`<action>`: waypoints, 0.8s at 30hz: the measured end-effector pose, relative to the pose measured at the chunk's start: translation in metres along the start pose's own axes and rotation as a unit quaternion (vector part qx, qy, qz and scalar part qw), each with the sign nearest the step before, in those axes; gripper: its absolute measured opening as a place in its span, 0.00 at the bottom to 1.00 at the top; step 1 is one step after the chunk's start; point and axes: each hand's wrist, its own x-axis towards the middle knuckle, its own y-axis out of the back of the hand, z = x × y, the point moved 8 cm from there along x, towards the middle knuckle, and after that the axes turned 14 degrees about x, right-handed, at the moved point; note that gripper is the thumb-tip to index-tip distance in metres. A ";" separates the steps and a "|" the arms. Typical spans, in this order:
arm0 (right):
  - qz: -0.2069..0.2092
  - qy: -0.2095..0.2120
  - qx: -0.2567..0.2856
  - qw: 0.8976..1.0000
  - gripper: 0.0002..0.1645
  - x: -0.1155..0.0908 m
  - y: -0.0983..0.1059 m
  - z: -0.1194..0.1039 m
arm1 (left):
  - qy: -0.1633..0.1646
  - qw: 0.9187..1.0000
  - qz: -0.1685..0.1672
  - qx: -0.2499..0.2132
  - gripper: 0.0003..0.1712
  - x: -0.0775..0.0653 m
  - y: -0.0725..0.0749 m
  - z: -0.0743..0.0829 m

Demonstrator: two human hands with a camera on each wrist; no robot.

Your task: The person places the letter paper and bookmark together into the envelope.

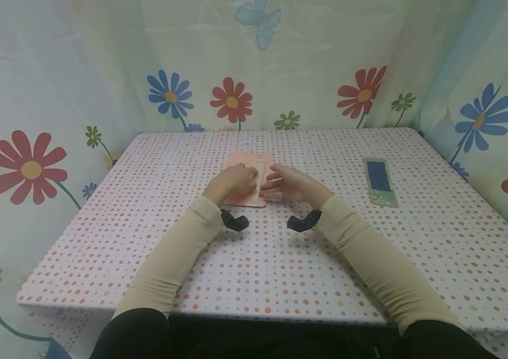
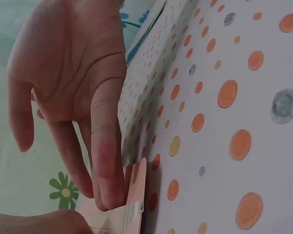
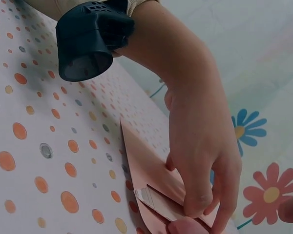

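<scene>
Cream strip on pink card seems under alignment, left hand bent over it, grip unclear, right hand loosely spread, gripping nothing; the next move likely calls for even pressure.

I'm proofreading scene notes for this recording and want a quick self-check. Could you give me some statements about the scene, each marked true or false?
1. The left hand and the right hand are both at the pink card. True.
2. The green item lies to the left of the pink card in the head view. False: it lies to the right.
3. A pale strip lies on the pink card. True.
4. The tablecloth is plain. False: it is covered in dots.
5. The green item bears a dark blue panel. True.
6. The butterfly on the backdrop is red. False: it is light blue.
</scene>
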 end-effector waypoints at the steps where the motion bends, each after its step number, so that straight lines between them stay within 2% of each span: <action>1: -0.001 -0.002 0.004 1.000 0.37 0.000 0.000 0.001 | -0.001 1.000 0.000 0.000 0.30 0.000 0.000 0.000; 14: -0.020 0.014 0.044 0.999 0.36 0.002 -0.010 0.005 | 0.005 1.000 0.004 0.002 0.28 -0.002 0.001 0.001; 24: -0.015 0.024 0.029 0.999 0.35 0.005 -0.012 0.007 | 0.002 1.000 0.012 -0.006 0.26 -0.002 0.000 0.002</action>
